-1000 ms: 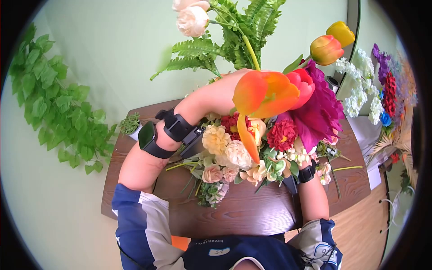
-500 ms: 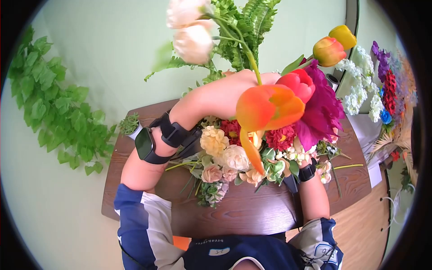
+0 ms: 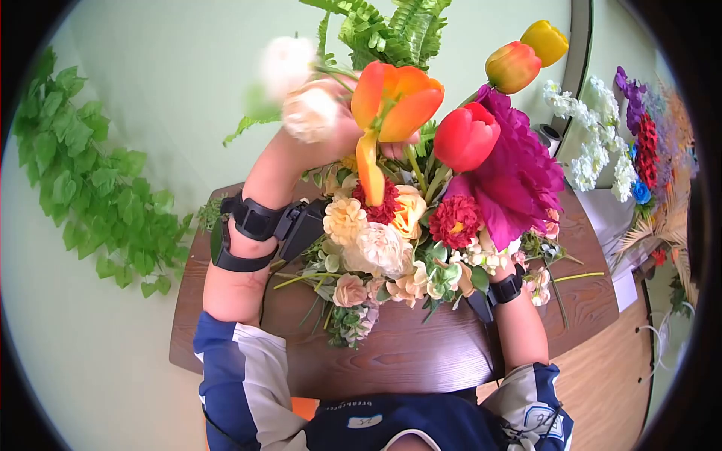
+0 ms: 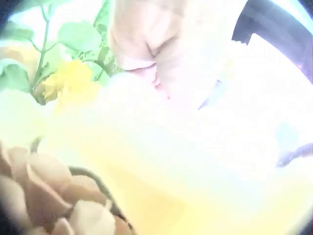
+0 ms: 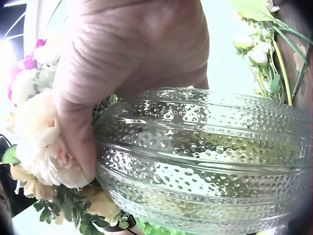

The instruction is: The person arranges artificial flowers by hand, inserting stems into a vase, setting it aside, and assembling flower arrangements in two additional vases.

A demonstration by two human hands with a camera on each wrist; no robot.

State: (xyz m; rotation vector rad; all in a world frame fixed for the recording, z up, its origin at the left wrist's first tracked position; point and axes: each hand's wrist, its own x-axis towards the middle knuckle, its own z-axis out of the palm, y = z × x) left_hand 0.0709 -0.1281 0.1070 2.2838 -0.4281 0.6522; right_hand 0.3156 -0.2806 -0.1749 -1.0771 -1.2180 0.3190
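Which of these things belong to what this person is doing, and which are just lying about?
Seemingly part of the job:
glass vase, gripped by the right hand
orange tulip, by the left hand
red tulip
magenta flower

Apparently just about:
loose green stem on the table
succulent
leafy vine
blue flower

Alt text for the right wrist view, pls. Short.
A right hand grips a clear, dimpled vase. Pale flowers and green leaves crowd beside the hand at left; white blooms and green stems show at upper right, by a brown tabletop.
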